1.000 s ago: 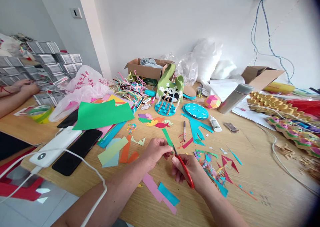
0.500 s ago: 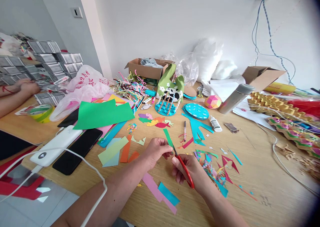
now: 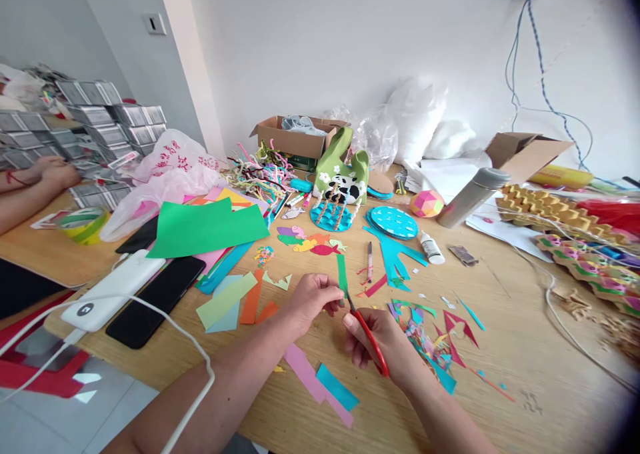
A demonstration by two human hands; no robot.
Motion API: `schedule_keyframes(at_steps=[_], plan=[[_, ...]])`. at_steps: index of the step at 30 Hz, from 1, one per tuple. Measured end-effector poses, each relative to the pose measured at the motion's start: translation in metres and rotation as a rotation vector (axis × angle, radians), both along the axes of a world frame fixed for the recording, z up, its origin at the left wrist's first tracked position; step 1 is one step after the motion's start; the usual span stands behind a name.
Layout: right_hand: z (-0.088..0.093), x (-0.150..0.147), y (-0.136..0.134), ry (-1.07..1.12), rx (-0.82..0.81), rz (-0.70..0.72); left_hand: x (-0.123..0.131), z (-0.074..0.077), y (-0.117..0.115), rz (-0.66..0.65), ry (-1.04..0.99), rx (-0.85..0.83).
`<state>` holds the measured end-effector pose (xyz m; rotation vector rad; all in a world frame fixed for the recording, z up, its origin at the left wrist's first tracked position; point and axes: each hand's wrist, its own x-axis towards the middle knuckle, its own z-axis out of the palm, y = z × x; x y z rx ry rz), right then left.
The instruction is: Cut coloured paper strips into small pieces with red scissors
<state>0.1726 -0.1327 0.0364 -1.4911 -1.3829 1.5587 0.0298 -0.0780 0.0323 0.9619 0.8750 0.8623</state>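
Note:
My left hand (image 3: 319, 301) pinches the lower end of a narrow green paper strip (image 3: 342, 272), which points away from me. Red-handled scissors (image 3: 371, 341) are in my right hand (image 3: 375, 341), their blades at the strip's lower end close to my left fingertips. Whether the blades touch the paper is too small to tell. Beyond the hands lie several colourful paper fish (image 3: 313, 242) and a pen (image 3: 370, 262). Pink paper strips (image 3: 306, 374) and a blue paper piece (image 3: 337, 387) lie below my hands.
Paper scraps (image 3: 425, 341) are heaped right of my hands. A glue bottle (image 3: 431, 247), steel flask (image 3: 473, 199) and green panda bag (image 3: 345, 174) stand farther back. At left are a phone (image 3: 155, 301), power bank (image 3: 113, 291) with a white cable, and another person's hands (image 3: 53, 173).
The green strip has turned in my left fingers, from leaning left to nearly straight away from me. My right hand and the scissors have hardly moved.

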Motion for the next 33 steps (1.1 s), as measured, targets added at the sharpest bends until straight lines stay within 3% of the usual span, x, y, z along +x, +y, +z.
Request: schedule_keyframes(at_steps=[19,33], plan=[[0.0056,-0.0006,-0.0014,0.004,-0.004,-0.010,-0.0021,0.0013,-0.0003,-0.061,0.020,0.011],[0.0034,-0.0015,-0.0011,0.007,-0.020,-0.032,-0.0007,-0.0005,-0.0002,-0.020,-0.023,-0.019]])
